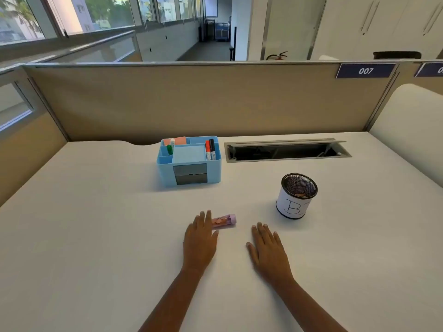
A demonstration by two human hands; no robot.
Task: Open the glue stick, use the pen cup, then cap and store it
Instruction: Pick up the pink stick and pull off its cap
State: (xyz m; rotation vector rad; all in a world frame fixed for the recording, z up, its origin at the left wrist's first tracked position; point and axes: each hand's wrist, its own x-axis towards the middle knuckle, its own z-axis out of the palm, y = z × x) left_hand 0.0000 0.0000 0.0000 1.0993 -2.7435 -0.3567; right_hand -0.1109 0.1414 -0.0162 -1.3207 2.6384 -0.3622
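Both hands are lying flat and open, left hand (200,240) overlapping the glue stick (224,221), right hand (267,249) near the cup (296,196).

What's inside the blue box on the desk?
The blue organizer holds a red marker and a black marker, a green-and-white marker, orange paper and blue notes. Its grey front drawers' contents are hidden.

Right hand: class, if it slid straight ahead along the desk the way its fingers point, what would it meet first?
The right hand lies flat, fingers aimed forward and slightly left. That line passes right of the glue stick and left of the pen cup, so bare desk first; further on, probably the blue organiser.
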